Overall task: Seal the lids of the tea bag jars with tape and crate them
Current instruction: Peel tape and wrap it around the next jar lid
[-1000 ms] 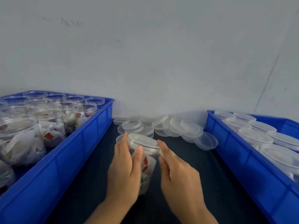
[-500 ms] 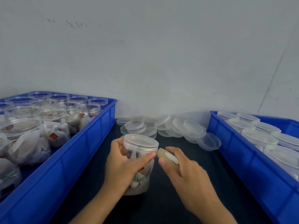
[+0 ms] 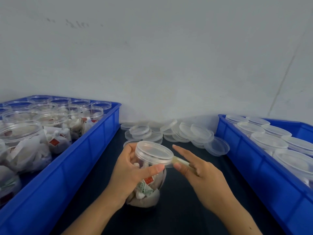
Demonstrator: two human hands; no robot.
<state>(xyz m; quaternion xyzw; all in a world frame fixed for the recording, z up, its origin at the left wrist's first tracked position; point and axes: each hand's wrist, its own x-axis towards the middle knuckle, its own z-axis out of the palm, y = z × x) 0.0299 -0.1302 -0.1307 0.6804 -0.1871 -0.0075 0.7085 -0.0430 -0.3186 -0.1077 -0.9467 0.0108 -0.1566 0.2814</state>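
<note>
Blue crates [image 3: 94,150], clear lids [image 3: 199,133]

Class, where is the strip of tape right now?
In the head view, centre: the tape strip runs from the held jar's lid to the right hand pinching it.

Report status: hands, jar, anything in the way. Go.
Left hand grips the lidded jar, tilted on the table. Right hand pinches a tape strip at the lid rim. Nothing blocks; loose lids lie behind.
</note>
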